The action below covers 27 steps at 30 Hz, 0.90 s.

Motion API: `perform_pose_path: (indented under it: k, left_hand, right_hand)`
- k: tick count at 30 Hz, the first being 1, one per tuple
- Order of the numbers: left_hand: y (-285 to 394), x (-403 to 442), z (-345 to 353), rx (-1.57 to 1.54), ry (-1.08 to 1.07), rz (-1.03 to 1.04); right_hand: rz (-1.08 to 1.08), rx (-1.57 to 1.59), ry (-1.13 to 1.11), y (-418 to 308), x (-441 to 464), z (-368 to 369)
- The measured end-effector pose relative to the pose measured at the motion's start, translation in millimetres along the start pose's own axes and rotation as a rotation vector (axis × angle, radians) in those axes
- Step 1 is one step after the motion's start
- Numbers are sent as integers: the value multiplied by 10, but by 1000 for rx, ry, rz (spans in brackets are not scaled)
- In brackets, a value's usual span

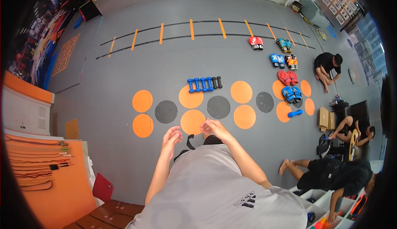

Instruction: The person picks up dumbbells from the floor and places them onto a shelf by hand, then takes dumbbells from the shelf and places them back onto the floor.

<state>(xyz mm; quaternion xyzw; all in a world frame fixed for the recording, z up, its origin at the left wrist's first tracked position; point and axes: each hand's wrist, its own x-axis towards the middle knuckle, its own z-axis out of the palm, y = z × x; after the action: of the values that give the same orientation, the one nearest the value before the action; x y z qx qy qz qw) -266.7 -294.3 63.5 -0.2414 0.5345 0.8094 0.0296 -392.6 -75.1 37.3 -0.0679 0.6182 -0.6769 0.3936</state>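
Observation:
My left hand is held in front of my waist, its fingers curled but apart, with nothing in it. To its right, my right hand hovers near an orange floor circle, its fingers loosely bent and empty. The two hands do not touch. Beyond them, blue dumbbells and black dumbbells stand in a row on the grey floor. Further right lie several pairs of gloves, among them a red pair and a blue pair. A single blue dumbbell rests below them.
Three people are at the right: one sitting, another beside cardboard boxes, a third bending over white shelves. Ladder markings cross the far floor. Ropes hang on an orange panel at left, near a red chair.

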Motion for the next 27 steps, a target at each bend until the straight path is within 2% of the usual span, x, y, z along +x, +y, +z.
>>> perform_pose_path:
  k: [3,5,6,12,14,18,25,27]
  left_hand:
    - [240,522,197,-22,35,-18]
    - [403,927,296,0,12,7]
    - [500,1146,336,-1,19,4]
    - [962,2133,371,33,194,-39]
    - [1040,2431,320,-83,184,-112]
    - [1244,3154,205,-66,210,-272]
    - [1341,5291,-250,104,56,-417]
    - [1084,5989,-431,274,82,-475]
  right_hand:
    - [43,-144,-39,-679,430,-316]
    - [-86,-151,51,-1008,739,-558]
    - [-80,-150,46,-1078,940,-702]
    - [18,-108,79,-1329,1719,-1144]
    - [70,-107,90,-1344,2002,-1221]
    - [163,-65,129,-1336,2528,-1300]
    - [248,94,343,-1215,3598,-1536]
    - [354,130,520,-1142,3838,-1667]
